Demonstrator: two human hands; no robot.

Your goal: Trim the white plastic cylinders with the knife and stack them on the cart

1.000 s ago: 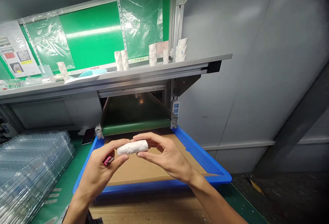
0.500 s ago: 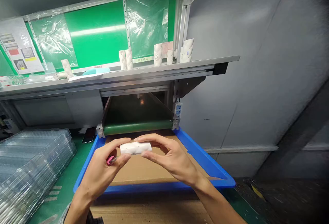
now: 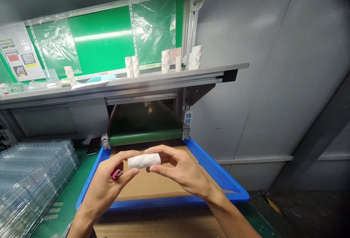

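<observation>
Levelled out since the earlier frames, the white cylinder (image 3: pixel 143 160) now lies almost straight across between our hands, above the blue plastic tray (image 3: pixel 161 202) and the cardboard sheet (image 3: pixel 147 188) lining it. Our left hand (image 3: pixel 106 184) is closed to a narrow pinch at the cylinder's left end, with a small pink object (image 3: pixel 116 174) tucked against the fingers; we cannot tell exactly how that piece is gripped or what it is. Our right hand (image 3: pixel 182 168) is just as narrow, with thumb and fingers curled around the right end. Neither palm presses on the cylinder, so most of its dimpled surface stays in view. We judge this light fingertip hold to be the right one: it keeps the soft-looking piece from being squeezed, lets us turn it with small finger moves, and keeps the pink object off its surface. Behind our hands runs a green conveyor belt (image 3: pixel 144 137) beneath an aluminium shelf (image 3: pixel 123 84), where similar white rolls (image 3: pixel 165 61) stand upright. A stack of clear plastic trays (image 3: pixel 30 181) lies to our left, well apart from our hands.
</observation>
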